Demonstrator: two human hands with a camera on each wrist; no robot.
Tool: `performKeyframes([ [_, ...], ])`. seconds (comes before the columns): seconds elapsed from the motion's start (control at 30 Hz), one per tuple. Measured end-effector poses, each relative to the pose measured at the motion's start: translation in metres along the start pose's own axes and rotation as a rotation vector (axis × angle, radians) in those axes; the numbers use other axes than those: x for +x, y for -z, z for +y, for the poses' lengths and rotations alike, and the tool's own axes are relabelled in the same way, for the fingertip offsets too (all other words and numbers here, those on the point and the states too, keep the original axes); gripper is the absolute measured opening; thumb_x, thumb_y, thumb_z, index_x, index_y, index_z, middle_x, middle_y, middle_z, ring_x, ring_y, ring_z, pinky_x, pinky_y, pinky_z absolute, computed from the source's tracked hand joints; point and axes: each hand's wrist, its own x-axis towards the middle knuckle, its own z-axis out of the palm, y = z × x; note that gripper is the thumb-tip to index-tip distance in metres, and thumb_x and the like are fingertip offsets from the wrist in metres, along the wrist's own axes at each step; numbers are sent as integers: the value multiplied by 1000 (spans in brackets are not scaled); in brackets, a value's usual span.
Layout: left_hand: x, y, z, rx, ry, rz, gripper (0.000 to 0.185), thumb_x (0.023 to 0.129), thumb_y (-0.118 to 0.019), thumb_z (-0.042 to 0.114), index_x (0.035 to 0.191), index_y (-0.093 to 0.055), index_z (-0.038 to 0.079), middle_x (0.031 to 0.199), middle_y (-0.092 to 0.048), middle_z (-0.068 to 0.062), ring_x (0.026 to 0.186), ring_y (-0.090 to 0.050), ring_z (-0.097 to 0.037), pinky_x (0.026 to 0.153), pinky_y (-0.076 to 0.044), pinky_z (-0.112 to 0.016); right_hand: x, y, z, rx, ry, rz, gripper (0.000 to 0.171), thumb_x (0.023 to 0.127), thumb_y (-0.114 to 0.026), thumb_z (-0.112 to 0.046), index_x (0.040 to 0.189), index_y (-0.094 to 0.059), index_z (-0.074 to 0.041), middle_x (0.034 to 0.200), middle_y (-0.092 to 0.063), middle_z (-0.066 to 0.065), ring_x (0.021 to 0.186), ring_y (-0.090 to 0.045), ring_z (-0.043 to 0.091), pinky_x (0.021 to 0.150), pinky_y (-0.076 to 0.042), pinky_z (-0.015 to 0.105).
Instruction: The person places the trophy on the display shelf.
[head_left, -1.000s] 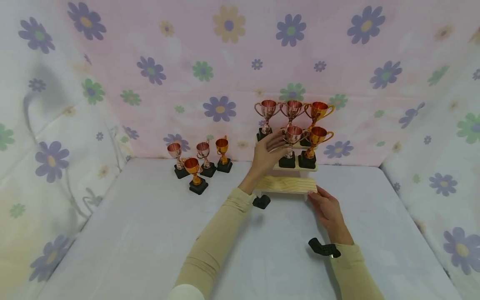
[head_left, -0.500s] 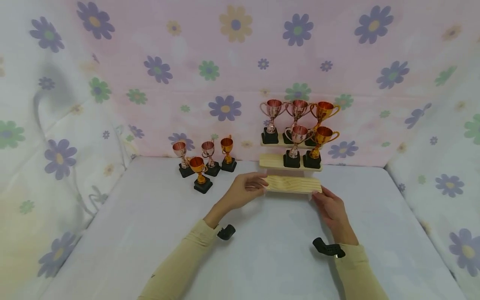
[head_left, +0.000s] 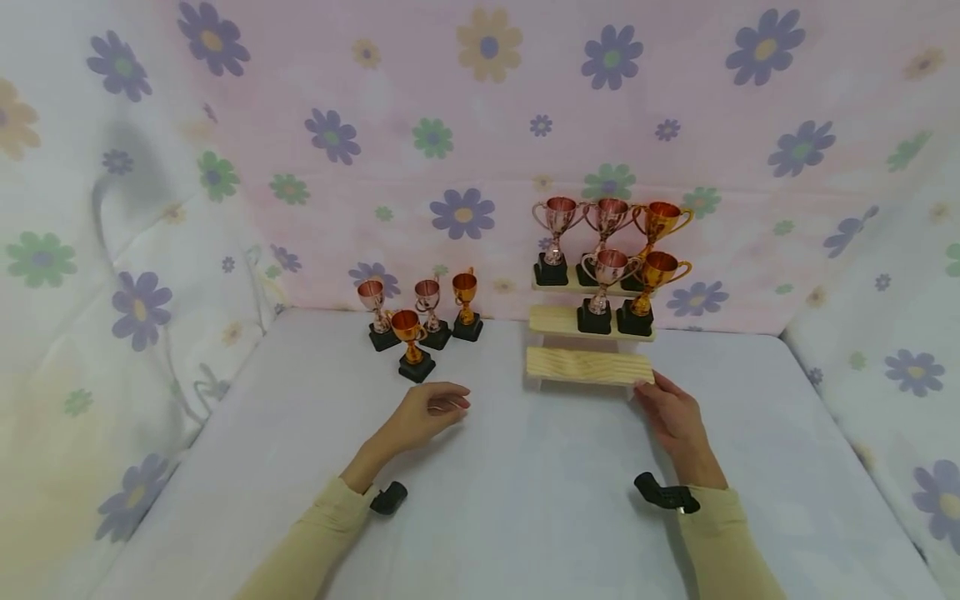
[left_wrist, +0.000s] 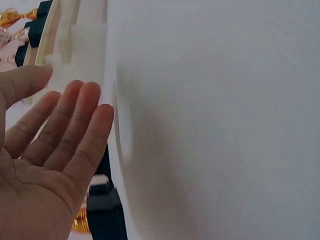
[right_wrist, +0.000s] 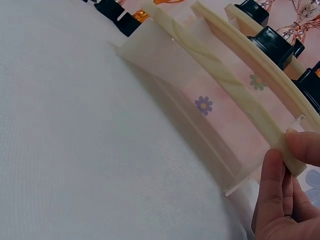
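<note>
A three-step wooden display stand (head_left: pixel 588 365) with clear side panels stands at the back right. My right hand (head_left: pixel 678 425) pinches the right end of its lowest board, thumb on top and fingers beneath, as the right wrist view shows on the board (right_wrist: pixel 235 95). On the top step are two rose-gold trophy cups and a gold trophy cup (head_left: pixel 662 218). The middle step bears a rose-gold trophy cup (head_left: pixel 609 265) and a gold one at its right end. My left hand (head_left: pixel 423 417) holds nothing, fingers loosely bent, just in front of a gold trophy cup (head_left: pixel 407 327) on the table.
Behind that gold cup stand two rose-gold trophy cups (head_left: pixel 371 293) and another gold trophy cup (head_left: pixel 465 287), all on black bases. A flowered cloth backdrop (head_left: pixel 337 225) rises behind and at both sides of the white table (head_left: pixel 510 517).
My left hand has left the rose-gold cup on the middle step, passed the lowest board's left end, and moved left toward the table cups. My right hand keeps its place on the stand.
</note>
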Motion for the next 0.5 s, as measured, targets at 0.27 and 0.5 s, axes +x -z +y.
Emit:
performKeyframes([
  [0.27, -20, 33, -10, 55, 117, 60, 23, 95, -69, 7, 114, -71, -7, 107, -74, -17, 92, -72, -24, 70, -61, -25, -1, 0, -2, 33, -11, 6, 72, 99, -65, -10, 161, -28, -12, 162, -34, 4, 121, -54, 7, 99, -50, 14],
  [0.5, -32, 56, -10, 142, 270, 166, 25, 92, -73, 6, 112, -71, -8, 101, -74, -18, 89, -71, -27, 70, -61, -31, -4, 0, -2, 35, -13, 4, 72, 100, -64, -10, 161, -28, -12, 163, -33, 5, 122, -53, 8, 102, -48, 16],
])
